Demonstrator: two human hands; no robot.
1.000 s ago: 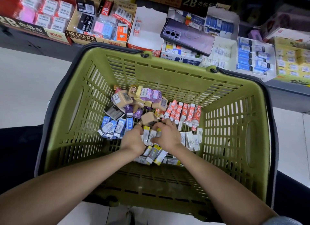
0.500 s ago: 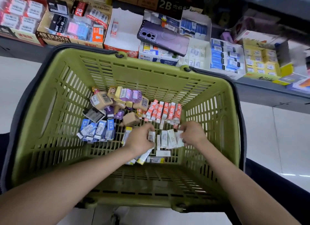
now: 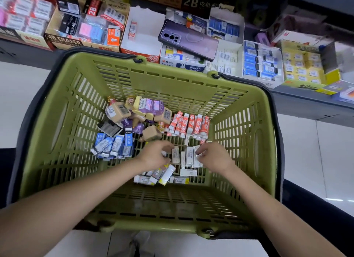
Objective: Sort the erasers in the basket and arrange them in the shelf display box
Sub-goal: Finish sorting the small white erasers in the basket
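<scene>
Reaching into an olive-green slotted plastic basket (image 3: 172, 65), a person's 2 bare hands meet at a cluster of white paper-sleeved erasers (image 3: 188, 157) lying on the basket floor, toward its near right part. The left hand (image 3: 155, 155) has its fingers curled at the cluster's left edge, fingertips against 1 upright white piece; whether it grips anything cannot be told. The right hand (image 3: 214, 157) curls its fingers over the cluster's right edge, pinching the tops of the white erasers there. Behind the hands, a row of red-and-white sleeved erasers (image 3: 189, 125) stands at the far right of the floor. Blue-sleeved erasers (image 3: 113, 145) lie bunched at the left, with tan block erasers (image 3: 117, 113) and purple packets (image 3: 151, 106) heaped toward the far wall. Beyond the basket, cardboard display boxes line a shelf; an open white cardboard box (image 3: 145, 38) holds 1 eraser, and a lilac smartphone (image 3: 188, 39) rests across neighbouring boxes.
</scene>
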